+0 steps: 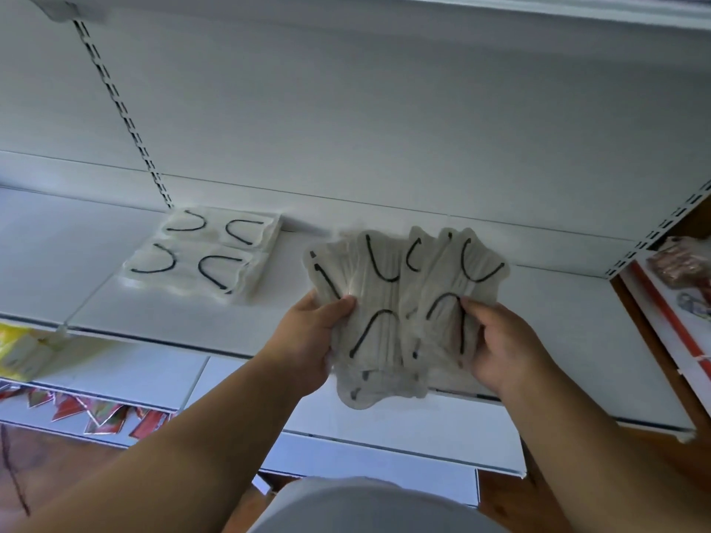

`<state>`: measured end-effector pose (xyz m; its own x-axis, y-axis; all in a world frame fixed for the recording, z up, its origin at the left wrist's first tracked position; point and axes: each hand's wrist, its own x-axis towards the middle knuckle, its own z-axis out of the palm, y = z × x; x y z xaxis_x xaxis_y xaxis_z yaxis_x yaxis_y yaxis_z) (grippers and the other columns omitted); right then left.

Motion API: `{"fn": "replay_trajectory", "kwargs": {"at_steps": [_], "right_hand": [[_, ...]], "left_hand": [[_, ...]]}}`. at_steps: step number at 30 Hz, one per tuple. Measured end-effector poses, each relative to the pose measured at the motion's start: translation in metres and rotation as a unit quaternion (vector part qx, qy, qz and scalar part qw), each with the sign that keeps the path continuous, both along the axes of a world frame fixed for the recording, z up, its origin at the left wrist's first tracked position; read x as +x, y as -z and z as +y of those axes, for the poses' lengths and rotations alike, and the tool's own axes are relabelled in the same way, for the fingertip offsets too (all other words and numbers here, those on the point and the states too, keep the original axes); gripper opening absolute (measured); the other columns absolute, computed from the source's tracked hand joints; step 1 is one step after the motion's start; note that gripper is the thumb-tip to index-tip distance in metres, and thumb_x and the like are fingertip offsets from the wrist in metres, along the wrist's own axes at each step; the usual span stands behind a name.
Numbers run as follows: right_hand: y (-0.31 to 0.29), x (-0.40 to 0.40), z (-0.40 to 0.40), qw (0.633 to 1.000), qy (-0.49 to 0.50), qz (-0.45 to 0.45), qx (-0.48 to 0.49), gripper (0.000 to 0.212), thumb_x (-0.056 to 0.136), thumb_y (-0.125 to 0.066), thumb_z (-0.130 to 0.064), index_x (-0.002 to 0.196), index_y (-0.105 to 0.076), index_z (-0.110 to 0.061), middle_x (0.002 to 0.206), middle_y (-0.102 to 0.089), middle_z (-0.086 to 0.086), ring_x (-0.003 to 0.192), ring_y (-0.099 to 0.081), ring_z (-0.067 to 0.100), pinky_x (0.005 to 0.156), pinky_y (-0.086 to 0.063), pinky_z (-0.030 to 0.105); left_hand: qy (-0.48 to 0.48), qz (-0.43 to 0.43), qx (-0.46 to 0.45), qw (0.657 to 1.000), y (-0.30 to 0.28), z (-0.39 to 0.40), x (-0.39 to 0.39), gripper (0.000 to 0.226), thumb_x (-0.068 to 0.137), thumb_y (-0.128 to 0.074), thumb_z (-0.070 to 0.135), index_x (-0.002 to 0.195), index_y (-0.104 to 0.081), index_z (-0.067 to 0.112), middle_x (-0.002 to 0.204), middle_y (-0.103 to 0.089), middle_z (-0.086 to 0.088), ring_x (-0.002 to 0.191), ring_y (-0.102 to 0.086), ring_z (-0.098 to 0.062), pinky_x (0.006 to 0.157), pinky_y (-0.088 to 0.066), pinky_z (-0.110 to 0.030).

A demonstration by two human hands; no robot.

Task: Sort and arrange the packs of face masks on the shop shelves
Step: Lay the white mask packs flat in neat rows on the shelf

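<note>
A fanned bundle of clear packs of white face masks with black ear loops (400, 302) is held above the white shelf (154, 313). My left hand (307, 336) grips the bundle's left side, thumb on top. My right hand (504, 344) grips its right side, thumb pressed on the front pack. Two neat stacks of the same mask packs (204, 251) lie side by side on the shelf at the back left, against the rear panel.
Yellow packets (19, 352) lie on the lower shelf at far left, red packets (96, 413) on the one below. A neighbouring unit at right holds reddish goods (681, 267). A slotted upright (123, 113) runs up the back panel.
</note>
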<state>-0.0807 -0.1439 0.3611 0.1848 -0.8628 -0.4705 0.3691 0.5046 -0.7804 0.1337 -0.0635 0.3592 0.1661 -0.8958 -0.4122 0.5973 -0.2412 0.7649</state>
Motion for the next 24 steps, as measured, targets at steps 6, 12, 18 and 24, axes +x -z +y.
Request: {"fn": "replay_trajectory", "kwargs": {"at_steps": [6,12,18,24], "right_hand": [[-0.005,0.005,0.01,0.999,-0.038,0.01,-0.006,0.028,0.097,-0.054,-0.007,0.123,-0.063,-0.005,0.113,-0.072,0.017,0.098,-0.072,0.031,0.071,-0.059,0.042],[-0.002,-0.006,0.008,0.999,-0.027,0.037,-0.021,0.025,0.097,-0.055,-0.005,0.118,-0.066,-0.006,0.111,-0.073,0.015,0.097,-0.072,0.029,0.078,-0.057,0.042],[0.002,-0.03,-0.004,0.999,0.0,0.035,-0.007,0.023,0.097,-0.054,-0.004,0.116,-0.067,-0.007,0.108,-0.074,0.014,0.092,-0.073,0.026,0.072,-0.057,0.038],[0.006,-0.07,-0.024,0.999,0.005,0.039,-0.013,0.025,0.095,-0.055,0.001,0.116,-0.066,-0.008,0.106,-0.075,0.012,0.09,-0.074,0.024,0.07,-0.058,0.037]], "left_hand": [[0.069,-0.029,-0.045,0.996,0.002,-0.005,-0.006,0.052,0.075,-0.075,-0.003,0.125,-0.061,0.002,0.116,-0.07,-0.025,0.105,-0.069,-0.042,0.088,-0.056,-0.055],[0.088,-0.023,-0.053,0.994,0.004,-0.013,-0.018,0.044,0.078,-0.076,0.002,0.121,-0.064,0.004,0.118,-0.069,-0.025,0.108,-0.068,-0.042,0.092,-0.054,-0.056],[0.091,0.0,-0.03,0.995,0.001,-0.028,-0.039,0.051,0.08,-0.069,0.009,0.129,-0.058,0.001,0.12,-0.069,-0.024,0.11,-0.068,-0.041,0.095,-0.053,-0.057],[0.089,0.004,0.002,0.996,-0.002,-0.051,-0.072,0.05,0.079,-0.069,0.014,0.127,-0.061,0.001,0.116,-0.071,-0.021,0.107,-0.07,-0.036,0.091,-0.056,-0.05]]}}
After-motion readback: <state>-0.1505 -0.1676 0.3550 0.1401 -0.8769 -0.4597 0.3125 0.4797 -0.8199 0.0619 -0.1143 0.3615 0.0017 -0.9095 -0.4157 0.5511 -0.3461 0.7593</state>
